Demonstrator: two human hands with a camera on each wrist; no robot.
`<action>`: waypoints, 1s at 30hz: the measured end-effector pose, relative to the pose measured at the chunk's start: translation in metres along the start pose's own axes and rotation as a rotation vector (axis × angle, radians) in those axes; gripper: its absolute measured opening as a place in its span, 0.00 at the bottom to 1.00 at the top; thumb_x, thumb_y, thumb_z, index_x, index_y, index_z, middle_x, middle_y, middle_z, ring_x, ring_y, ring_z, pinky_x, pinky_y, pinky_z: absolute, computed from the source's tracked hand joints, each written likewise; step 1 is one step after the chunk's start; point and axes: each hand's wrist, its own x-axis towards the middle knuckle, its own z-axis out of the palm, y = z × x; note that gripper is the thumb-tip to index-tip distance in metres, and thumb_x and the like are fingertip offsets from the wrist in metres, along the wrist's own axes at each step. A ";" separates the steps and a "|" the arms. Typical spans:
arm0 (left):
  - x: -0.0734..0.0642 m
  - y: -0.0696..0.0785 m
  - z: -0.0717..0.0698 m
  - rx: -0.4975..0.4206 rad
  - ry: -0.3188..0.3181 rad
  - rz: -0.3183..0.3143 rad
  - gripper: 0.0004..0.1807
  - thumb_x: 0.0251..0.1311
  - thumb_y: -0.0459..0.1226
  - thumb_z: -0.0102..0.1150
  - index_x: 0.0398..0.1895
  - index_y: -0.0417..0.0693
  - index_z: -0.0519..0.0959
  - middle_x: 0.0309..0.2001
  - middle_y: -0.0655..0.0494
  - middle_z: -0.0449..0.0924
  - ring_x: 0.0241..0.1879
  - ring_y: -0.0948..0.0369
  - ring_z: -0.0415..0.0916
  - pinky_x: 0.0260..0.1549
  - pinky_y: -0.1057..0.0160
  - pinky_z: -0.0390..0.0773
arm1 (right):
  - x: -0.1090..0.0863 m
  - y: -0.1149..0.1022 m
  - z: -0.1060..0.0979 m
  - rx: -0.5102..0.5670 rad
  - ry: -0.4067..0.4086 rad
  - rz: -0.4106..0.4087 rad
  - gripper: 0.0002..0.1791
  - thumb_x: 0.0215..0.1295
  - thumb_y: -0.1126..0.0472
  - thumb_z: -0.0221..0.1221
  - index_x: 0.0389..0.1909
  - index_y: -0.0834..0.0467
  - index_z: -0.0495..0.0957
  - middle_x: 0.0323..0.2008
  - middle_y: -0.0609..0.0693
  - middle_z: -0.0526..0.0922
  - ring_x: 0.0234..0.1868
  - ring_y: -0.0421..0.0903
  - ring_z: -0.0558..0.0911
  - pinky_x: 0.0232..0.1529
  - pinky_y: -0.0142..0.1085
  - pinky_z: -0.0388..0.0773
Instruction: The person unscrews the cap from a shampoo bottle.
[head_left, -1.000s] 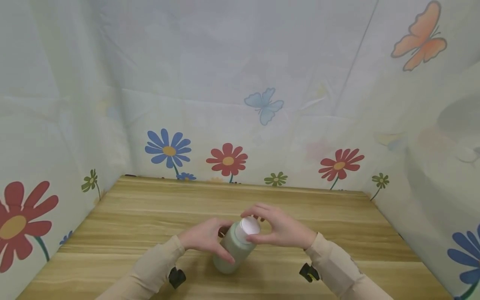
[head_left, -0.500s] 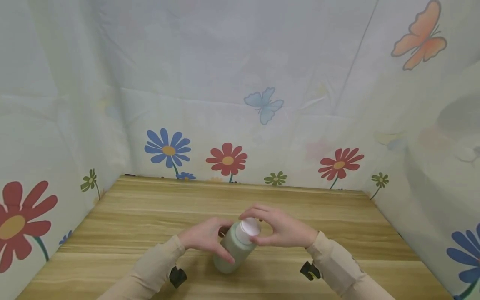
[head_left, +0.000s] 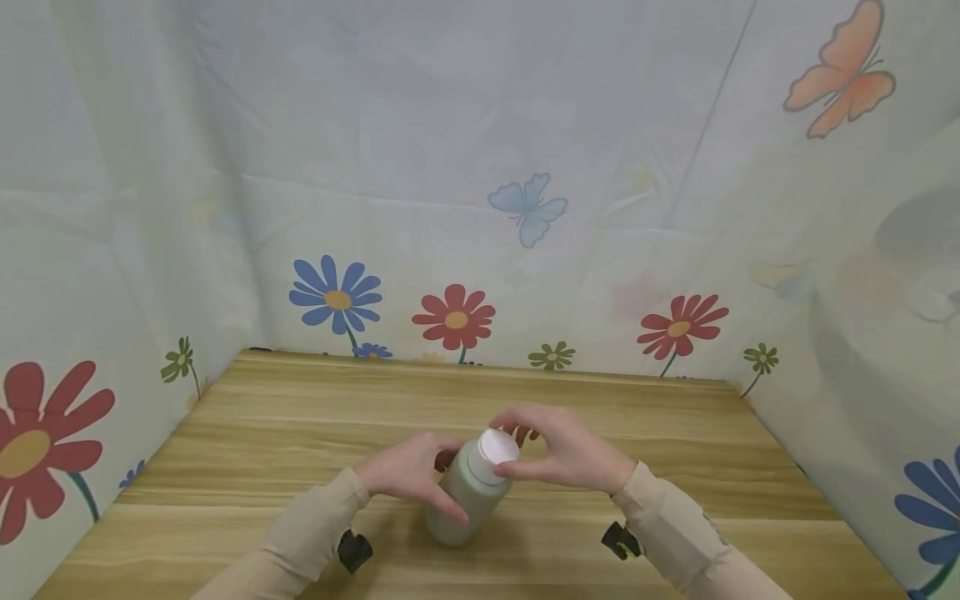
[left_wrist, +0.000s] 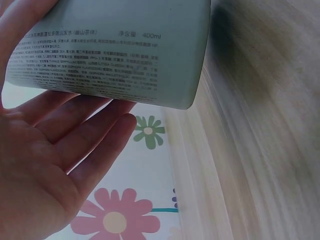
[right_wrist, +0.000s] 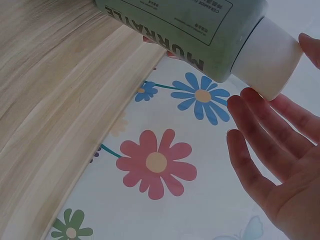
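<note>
Bottle (right_wrist: 200,35) — cropped in both wrist views, small print (left_wrist: 85,70) — blurred, left fingers (left_wrist: 106,150) part-hidden

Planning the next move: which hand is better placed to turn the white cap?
Probably the right hand: its thumb and fingers are at the white cap, while the left hand holds the green bottle by its body.

From above, the head view faces forward and down; wrist views share the bottle (head_left: 480,490) close up.

We see a wood-grained tabletop (head_left: 300,417), pale creased sheeting (head_left: 420,100) along its back and both sides, printed with red, blue and green flowers (head_left: 456,319), an orange butterfly (head_left: 847,62) and a blue butterfly (head_left: 531,208).
</note>
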 end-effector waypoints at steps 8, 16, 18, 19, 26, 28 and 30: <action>-0.001 0.002 -0.002 0.019 -0.006 -0.020 0.32 0.43 0.48 0.76 0.54 0.53 0.77 0.50 0.61 0.83 0.47 0.68 0.80 0.50 0.66 0.78 | 0.001 0.000 -0.002 -0.014 -0.024 -0.052 0.23 0.59 0.53 0.67 0.54 0.53 0.76 0.48 0.44 0.83 0.43 0.37 0.78 0.47 0.32 0.79; -0.001 0.000 -0.003 0.022 -0.014 -0.004 0.33 0.42 0.49 0.77 0.54 0.55 0.77 0.50 0.64 0.82 0.48 0.70 0.80 0.51 0.68 0.77 | 0.002 0.003 -0.001 -0.037 -0.019 -0.137 0.23 0.57 0.59 0.66 0.55 0.56 0.76 0.49 0.47 0.83 0.45 0.38 0.79 0.49 0.33 0.79; -0.001 0.000 -0.003 0.023 -0.014 -0.002 0.33 0.41 0.49 0.77 0.54 0.55 0.77 0.50 0.64 0.82 0.48 0.70 0.80 0.51 0.68 0.77 | 0.002 0.003 -0.001 -0.032 -0.023 -0.134 0.24 0.58 0.58 0.66 0.55 0.55 0.75 0.49 0.46 0.83 0.45 0.38 0.79 0.50 0.34 0.79; -0.001 0.000 -0.003 0.021 -0.015 -0.002 0.33 0.42 0.48 0.77 0.54 0.55 0.77 0.50 0.64 0.82 0.48 0.70 0.80 0.51 0.68 0.77 | 0.003 0.002 -0.001 -0.030 -0.024 -0.124 0.24 0.58 0.57 0.67 0.56 0.55 0.75 0.49 0.46 0.83 0.45 0.38 0.79 0.50 0.34 0.78; -0.001 0.003 -0.005 0.021 -0.018 -0.014 0.31 0.42 0.47 0.77 0.53 0.54 0.77 0.50 0.63 0.83 0.48 0.70 0.80 0.51 0.67 0.77 | 0.003 -0.004 -0.002 -0.056 -0.012 -0.018 0.28 0.58 0.45 0.66 0.56 0.53 0.75 0.47 0.43 0.83 0.42 0.36 0.78 0.46 0.32 0.78; -0.001 0.003 -0.005 0.024 -0.020 -0.018 0.31 0.42 0.47 0.77 0.53 0.54 0.77 0.50 0.63 0.83 0.48 0.70 0.80 0.51 0.68 0.77 | 0.004 -0.005 -0.002 -0.068 -0.005 -0.007 0.27 0.57 0.44 0.66 0.55 0.52 0.76 0.45 0.42 0.83 0.41 0.35 0.78 0.43 0.31 0.78; -0.002 0.003 -0.005 0.025 -0.021 -0.026 0.31 0.43 0.47 0.76 0.53 0.54 0.77 0.50 0.63 0.83 0.48 0.70 0.79 0.51 0.68 0.77 | 0.005 -0.005 -0.002 -0.070 -0.004 -0.001 0.25 0.57 0.45 0.67 0.53 0.51 0.76 0.43 0.40 0.83 0.39 0.34 0.78 0.42 0.29 0.77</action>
